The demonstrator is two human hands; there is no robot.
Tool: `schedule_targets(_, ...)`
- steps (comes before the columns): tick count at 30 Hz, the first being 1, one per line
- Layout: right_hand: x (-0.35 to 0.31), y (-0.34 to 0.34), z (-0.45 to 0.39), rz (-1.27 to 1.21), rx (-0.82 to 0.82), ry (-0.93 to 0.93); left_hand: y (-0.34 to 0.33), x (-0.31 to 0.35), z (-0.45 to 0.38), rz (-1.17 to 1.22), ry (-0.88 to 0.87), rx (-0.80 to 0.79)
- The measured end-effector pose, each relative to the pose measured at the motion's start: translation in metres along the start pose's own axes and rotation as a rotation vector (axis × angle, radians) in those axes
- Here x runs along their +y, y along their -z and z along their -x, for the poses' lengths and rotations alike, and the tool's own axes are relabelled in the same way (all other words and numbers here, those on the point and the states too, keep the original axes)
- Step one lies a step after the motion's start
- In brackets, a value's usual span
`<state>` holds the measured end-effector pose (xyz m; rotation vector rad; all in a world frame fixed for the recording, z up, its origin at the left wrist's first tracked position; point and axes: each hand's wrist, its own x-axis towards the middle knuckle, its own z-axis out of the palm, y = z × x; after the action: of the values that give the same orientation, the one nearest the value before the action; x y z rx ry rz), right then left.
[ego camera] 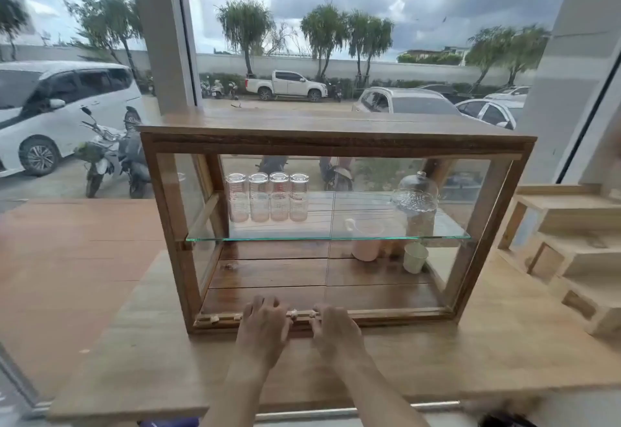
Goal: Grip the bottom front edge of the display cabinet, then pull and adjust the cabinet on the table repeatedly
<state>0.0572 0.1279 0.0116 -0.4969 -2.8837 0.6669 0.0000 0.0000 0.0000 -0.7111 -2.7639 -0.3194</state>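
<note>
A wooden display cabinet (336, 130) with glass sides stands on a wooden counter (504, 342) at a window. My left hand (262, 325) and my right hand (336, 329) lie side by side on the middle of its bottom front rail (403, 314). The fingers of both hands curl over the rail and the thumbs press its front. Small pale knobs (215, 318) sit along the rail. Inside, a glass shelf (302, 235) carries several upturned glasses (268, 196) and a domed glass jar (418, 201). A pink mug (366, 240) and a cream cup (415, 257) stand below the shelf.
A stepped wooden stand (578, 252) sits on the counter to the right of the cabinet. A white window post (164, 40) rises behind the cabinet's left end. Outside the glass are parked cars and motorbikes (111, 154).
</note>
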Motion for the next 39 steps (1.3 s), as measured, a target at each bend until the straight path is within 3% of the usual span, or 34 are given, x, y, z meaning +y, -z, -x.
schedule_targets(3,-0.001,-0.009,-0.009,-0.023,0.079,-0.028,-0.007,0.005,-0.009,0.002,-0.017,0.012)
schedule_targets(15,-0.003,-0.022,-0.022,-0.026,0.070,-0.035,-0.018,0.004,-0.025,-0.018,-0.083,-0.076)
schedule_targets(23,-0.021,-0.024,0.002,-0.124,0.116,-0.001,-0.010,-0.003,-0.007,0.093,-0.062,0.008)
schedule_targets(30,-0.096,-0.057,0.030,-0.209,0.031,0.159,0.018,-0.079,0.061,0.102,-0.005,0.020)
schedule_targets(39,-0.226,-0.141,0.098,-0.203,-0.228,0.487,0.067,-0.224,0.194,0.085,0.314,0.057)
